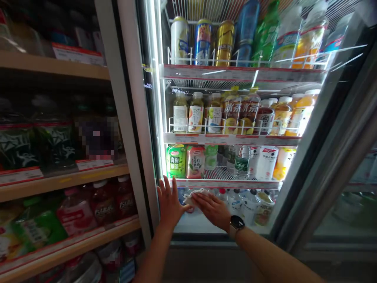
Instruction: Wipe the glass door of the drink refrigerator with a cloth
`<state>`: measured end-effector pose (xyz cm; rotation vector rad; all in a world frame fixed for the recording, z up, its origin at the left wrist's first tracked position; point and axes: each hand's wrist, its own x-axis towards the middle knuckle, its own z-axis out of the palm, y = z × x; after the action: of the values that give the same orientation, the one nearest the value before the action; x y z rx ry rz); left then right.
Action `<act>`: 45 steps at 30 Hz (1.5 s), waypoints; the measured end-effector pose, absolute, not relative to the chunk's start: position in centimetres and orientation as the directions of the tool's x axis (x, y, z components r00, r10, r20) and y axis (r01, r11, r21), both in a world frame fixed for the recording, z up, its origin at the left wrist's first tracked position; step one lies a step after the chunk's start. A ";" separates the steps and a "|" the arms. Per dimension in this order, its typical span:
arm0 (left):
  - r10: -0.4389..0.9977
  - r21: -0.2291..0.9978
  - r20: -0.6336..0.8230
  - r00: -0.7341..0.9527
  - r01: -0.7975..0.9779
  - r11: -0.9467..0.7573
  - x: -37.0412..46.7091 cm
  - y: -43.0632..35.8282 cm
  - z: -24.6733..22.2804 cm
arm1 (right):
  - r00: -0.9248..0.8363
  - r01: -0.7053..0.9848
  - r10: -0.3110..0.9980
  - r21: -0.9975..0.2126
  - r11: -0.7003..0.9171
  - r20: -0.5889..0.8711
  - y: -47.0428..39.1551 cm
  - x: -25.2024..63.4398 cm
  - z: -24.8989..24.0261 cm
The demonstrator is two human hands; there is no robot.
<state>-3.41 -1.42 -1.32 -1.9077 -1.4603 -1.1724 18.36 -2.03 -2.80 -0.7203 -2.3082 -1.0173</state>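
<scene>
My left hand (171, 204) is spread with its fingers up near the lower left of the lit cooler's glass door, and nothing is in it. My right hand (212, 208), with a dark round watch (237, 222) on the wrist, presses a crumpled white cloth (191, 196) flat against the glass. The cloth shows past the fingertips, close to my left thumb. Behind the glass, just above the hands, stand a green carton (176, 162) and a red carton (195, 162).
Shelves of drinks (97, 208) with wooden edges stand at the left. The cooler's wire shelves (235, 139) hold bottles and cans. A dark door frame (324, 145) slants along the right, and the bottom frame (206, 239) runs below my hands.
</scene>
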 end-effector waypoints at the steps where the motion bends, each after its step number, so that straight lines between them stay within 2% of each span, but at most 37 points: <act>1: 0.537 0.121 0.839 0.084 0.934 -0.335 -3.6 -1.5 -1.3 | -0.720 0.649 0.258 0.493 0.580 0.644 -2.0 18.3 -3.0; 6: 0.513 0.086 0.851 0.110 0.936 -0.342 -3.8 -2.5 -1.0 | -0.625 0.715 0.219 0.437 0.545 0.750 -2.1 18.6 -3.9; 11: 0.475 0.048 0.872 0.120 0.944 -0.327 -1.2 -4.2 -0.3 | -0.409 0.848 0.254 0.262 0.460 0.876 -2.7 20.4 -6.5; 15: 0.358 -0.068 0.910 0.210 0.927 -0.370 2.1 -4.0 1.8 | -0.276 0.904 0.248 0.164 0.395 0.929 -3.0 23.3 -5.9; 18: 0.249 -0.170 0.925 0.285 0.900 -0.401 4.5 -2.5 4.2 | -0.077 0.953 0.242 0.000 0.305 0.967 -3.0 27.0 -3.9; 22: 0.160 -0.238 0.932 0.325 0.883 -0.405 7.0 -0.2 6.3 | 0.171 0.954 0.181 -0.209 0.214 0.968 -3.1 33.0 -2.2; 26: 0.100 -0.272 0.939 0.329 0.889 -0.369 8.0 0.9 6.3 | 0.401 0.878 0.132 -0.422 0.225 0.906 -3.2 36.9 -2.1; 28: 0.104 -0.260 0.943 0.317 0.894 -0.365 8.0 0.9 6.0 | 0.464 0.842 0.123 -0.480 0.247 0.877 -3.2 37.0 -2.2; 31: 0.115 -0.244 0.945 0.305 0.897 -0.369 7.9 0.8 5.8 | 0.468 0.833 0.125 -0.484 0.267 0.875 -2.9 35.0 -2.0; 35: 0.121 -0.233 0.948 0.295 0.899 -0.370 8.0 0.7 5.7 | 0.388 0.861 0.176 -0.424 0.280 0.905 -2.5 29.6 -2.0; 41: 0.137 -0.237 0.944 0.299 0.909 -0.344 7.9 0.6 5.5 | 0.109 0.892 0.254 -0.208 0.402 0.961 -2.8 21.0 -2.6; 45: 0.139 -0.238 0.945 0.295 0.915 -0.326 7.6 0.7 5.3 | -0.070 0.875 0.285 -0.079 0.477 0.956 -3.2 18.7 -2.6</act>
<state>7.56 0.70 5.27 -1.6932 -0.9673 -1.1199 18.70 -3.18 -2.61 -1.0241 -1.6144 -0.6641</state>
